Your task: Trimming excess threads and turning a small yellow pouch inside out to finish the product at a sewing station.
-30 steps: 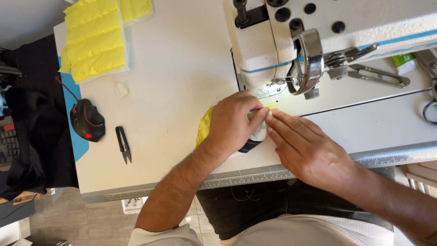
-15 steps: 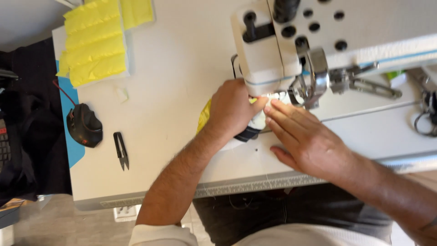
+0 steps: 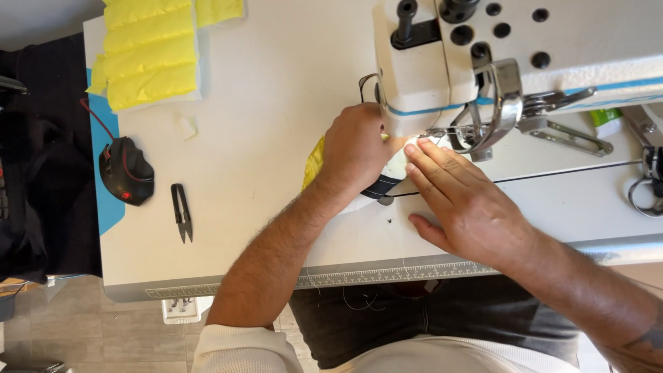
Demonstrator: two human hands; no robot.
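My left hand (image 3: 356, 148) lies curled over a small yellow fabric piece (image 3: 314, 162) on the white sewing table (image 3: 262, 124), right beside the head of the white sewing machine (image 3: 525, 48). My right hand (image 3: 463, 204) rests flat, fingers together, pressing a white part of the piece (image 3: 397, 169) toward the needle and presser foot area (image 3: 449, 135). A dark strip (image 3: 383, 190) shows between the two hands. Most of the fabric is hidden under my hands.
A stack of yellow padded pieces (image 3: 148, 59) lies at the table's far left. A black and red object (image 3: 126, 170) and black thread snips (image 3: 181, 211) sit near the left edge. Scissors (image 3: 646, 186) lie at the right. A ruler strip (image 3: 359, 276) runs along the front edge.
Both hands have slid the fabric slightly further in under the machine head. The view has shifted, bringing the machine closer and lower in the picture.
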